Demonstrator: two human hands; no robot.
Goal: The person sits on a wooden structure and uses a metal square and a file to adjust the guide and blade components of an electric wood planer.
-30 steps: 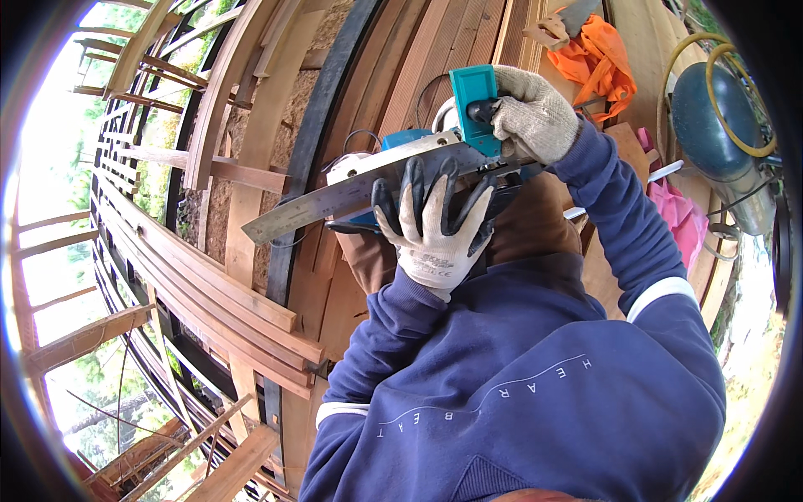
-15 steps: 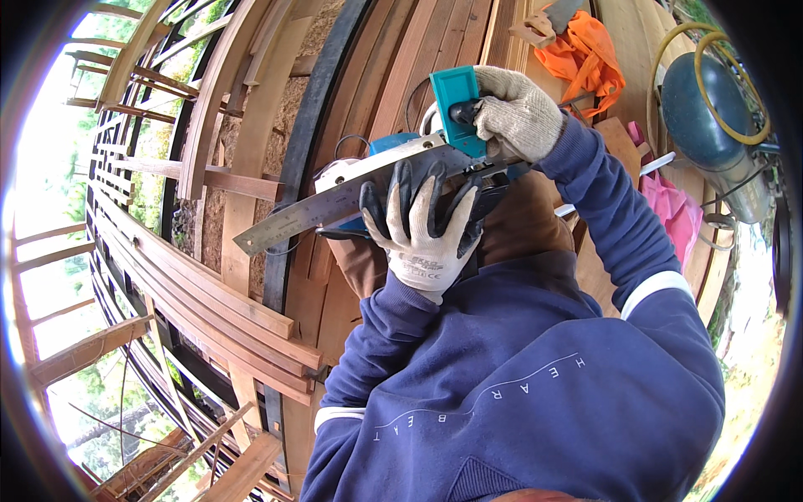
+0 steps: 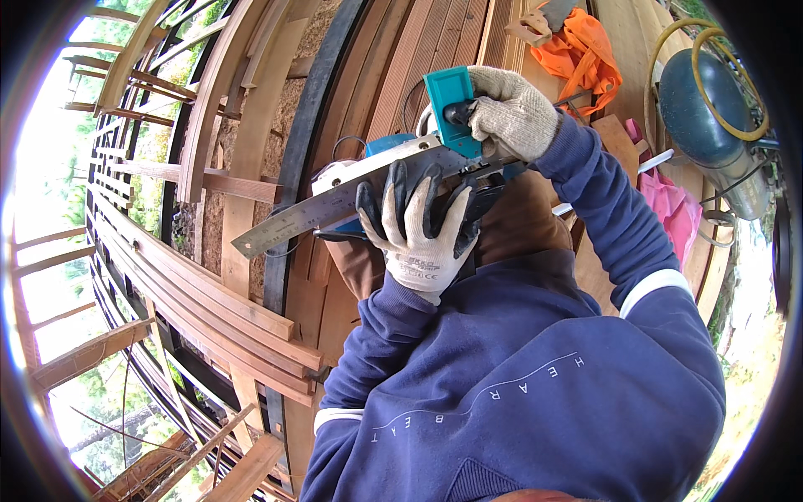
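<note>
In my right hand [image 3: 516, 117], gloved in knitted off-white, is the teal handle of a try square [image 3: 449, 109], with the dark-tipped thumb pressed on its face. Its steel blade [image 3: 288, 219] slants down to the left. My left hand [image 3: 418, 222], in a white glove with dark coating, lies against the blade with fingers spread. Behind the blade, over my lap, is a blue power tool with a pale metal plate [image 3: 335, 177]. Much of that tool is hidden by my hands and the square, so its exact kind is unclear.
Reddish-brown planks [image 3: 410, 58] lie beneath me. An orange cloth [image 3: 577, 58] lies at the far right by a wooden-handled handsaw [image 3: 529, 30]. Farther right are a dark tank [image 3: 703, 92] with a yellow hose [image 3: 763, 117] and a pink bag [image 3: 673, 209]. Timber framing [image 3: 209, 335] stands left.
Both hands and the try square have shifted very slightly left. My right hand keeps its grip on the teal handle, and my left fingers stay on the blade.
</note>
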